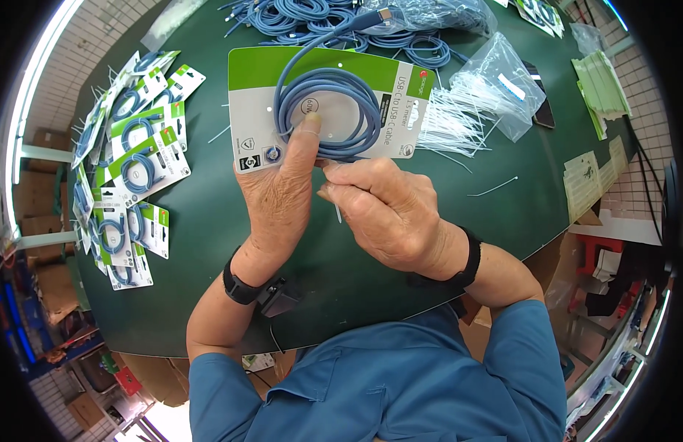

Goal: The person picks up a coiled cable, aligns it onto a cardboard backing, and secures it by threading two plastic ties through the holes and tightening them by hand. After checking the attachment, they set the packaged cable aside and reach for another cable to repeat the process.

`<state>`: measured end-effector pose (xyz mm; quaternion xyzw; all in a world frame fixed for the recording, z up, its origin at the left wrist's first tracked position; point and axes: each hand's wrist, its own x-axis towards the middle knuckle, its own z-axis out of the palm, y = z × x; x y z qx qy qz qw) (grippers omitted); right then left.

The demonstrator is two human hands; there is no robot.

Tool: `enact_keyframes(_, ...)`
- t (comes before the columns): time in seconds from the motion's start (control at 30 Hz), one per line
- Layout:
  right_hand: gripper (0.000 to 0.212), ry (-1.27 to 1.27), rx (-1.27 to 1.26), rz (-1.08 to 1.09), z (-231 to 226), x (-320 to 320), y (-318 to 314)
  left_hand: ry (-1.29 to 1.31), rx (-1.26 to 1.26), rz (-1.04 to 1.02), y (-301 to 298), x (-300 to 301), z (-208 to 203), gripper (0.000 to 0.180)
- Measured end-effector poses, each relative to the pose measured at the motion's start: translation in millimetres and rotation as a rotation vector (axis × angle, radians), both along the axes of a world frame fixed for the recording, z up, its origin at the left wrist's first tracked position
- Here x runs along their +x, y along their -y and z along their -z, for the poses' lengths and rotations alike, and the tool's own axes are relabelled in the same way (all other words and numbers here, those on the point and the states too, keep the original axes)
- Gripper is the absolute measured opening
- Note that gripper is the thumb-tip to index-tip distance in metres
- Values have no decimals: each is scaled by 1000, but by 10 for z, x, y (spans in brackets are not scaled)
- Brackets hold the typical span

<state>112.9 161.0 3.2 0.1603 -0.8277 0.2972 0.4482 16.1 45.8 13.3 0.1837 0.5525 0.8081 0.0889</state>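
Observation:
My left hand (277,193) grips a green and white packaging card (254,82) from below, its thumb pressed over a coiled blue USB cable (369,99) on the card's front. One plug of that cable (371,19) sticks up past the card's top edge. Close by, under the lower edge of the card, my right hand (389,210) is closed in a pinch. A thin white cable tie (338,213) pokes out below its fingertips; the rest of it is hidden by the fingers and the card.
Carded blue cables (139,173) lie heaped at the left. Loose coiled cables (290,15) and a clear bag (437,18) are at the back. White cable ties (456,121) spread right of the card, beside another plastic bag (500,88) and a dark phone (544,110). Green card stock (601,85) lies farther right.

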Motion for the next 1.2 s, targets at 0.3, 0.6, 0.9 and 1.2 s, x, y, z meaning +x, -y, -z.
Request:
enact_keyframes(0.3, 24, -33, -21, -83, -8, 5, 17, 97, -8, 56, 42, 0, -54, 27)
enact_keyframes(0.6, 22, -84, -47, -190, 19, 5, 56, 75, -14, 36, 16, -6, -88, 28)
enact_keyframes(0.9, 25, -66, -61, -245, 42, -14, 49, 87, 14, 27, 30, 16, -98, 25)
enact_keyframes(1.2, 26, -4, -12, -116, 50, -99, -65, -77, -35, -66, 2, -21, 59, 22)
